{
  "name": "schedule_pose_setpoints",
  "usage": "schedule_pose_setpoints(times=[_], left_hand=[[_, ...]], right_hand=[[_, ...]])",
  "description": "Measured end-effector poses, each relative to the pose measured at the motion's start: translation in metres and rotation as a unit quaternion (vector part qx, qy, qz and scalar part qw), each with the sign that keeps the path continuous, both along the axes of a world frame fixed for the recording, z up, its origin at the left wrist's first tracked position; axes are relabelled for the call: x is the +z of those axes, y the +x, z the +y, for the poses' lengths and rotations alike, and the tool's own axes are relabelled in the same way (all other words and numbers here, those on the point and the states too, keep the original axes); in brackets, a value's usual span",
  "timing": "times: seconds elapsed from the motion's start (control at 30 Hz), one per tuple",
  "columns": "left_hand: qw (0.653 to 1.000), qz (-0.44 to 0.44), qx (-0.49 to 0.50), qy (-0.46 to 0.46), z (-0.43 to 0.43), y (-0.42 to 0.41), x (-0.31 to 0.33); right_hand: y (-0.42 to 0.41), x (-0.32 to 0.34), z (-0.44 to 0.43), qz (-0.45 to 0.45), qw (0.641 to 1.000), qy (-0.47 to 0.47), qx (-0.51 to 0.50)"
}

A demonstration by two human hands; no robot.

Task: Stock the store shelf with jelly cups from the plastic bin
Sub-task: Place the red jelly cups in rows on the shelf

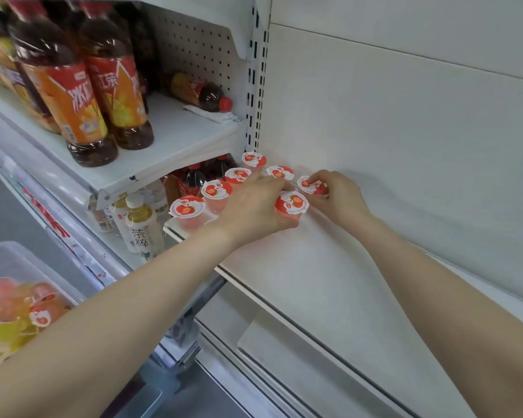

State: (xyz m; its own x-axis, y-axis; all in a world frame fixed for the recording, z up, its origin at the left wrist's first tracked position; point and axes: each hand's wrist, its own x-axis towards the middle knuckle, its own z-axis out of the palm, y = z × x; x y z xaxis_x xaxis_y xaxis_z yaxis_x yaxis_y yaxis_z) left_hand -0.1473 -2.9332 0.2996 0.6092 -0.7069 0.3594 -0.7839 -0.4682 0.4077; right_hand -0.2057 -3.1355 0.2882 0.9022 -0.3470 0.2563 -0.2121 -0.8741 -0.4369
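Two bare forearms are shown, uncovered as far as is seen; the left hand [254, 203] and right hand [338, 197] are likewise bare.

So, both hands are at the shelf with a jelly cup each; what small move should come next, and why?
Probably release both cups. The left hand grips the front cup and the right hand pinches the back cup, both low on the shelf, beside the standing cups in rows. Letting go would free the hands for the plastic bin.

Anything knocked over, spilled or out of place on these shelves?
Yes: one dark bottle lies on its side at the back of the upper shelf, while the other bottles stand upright. The jelly cups below look intact.
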Motion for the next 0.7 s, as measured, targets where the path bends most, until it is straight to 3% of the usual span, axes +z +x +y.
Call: schedule_pose_setpoints(times=[0.3, 0.7], left_hand=[[0.991, -0.073, 0.019, 0.112, -0.028, 0.005, -0.006], [0.987, -0.097, 0.010, 0.130, -0.028, 0.007, -0.008]], right_hand=[[-0.006, 0.004, -0.014, 0.011, 0.989, -0.131, 0.070], [-0.011, 0.007, -0.016, 0.021, 0.983, -0.163, 0.079]])
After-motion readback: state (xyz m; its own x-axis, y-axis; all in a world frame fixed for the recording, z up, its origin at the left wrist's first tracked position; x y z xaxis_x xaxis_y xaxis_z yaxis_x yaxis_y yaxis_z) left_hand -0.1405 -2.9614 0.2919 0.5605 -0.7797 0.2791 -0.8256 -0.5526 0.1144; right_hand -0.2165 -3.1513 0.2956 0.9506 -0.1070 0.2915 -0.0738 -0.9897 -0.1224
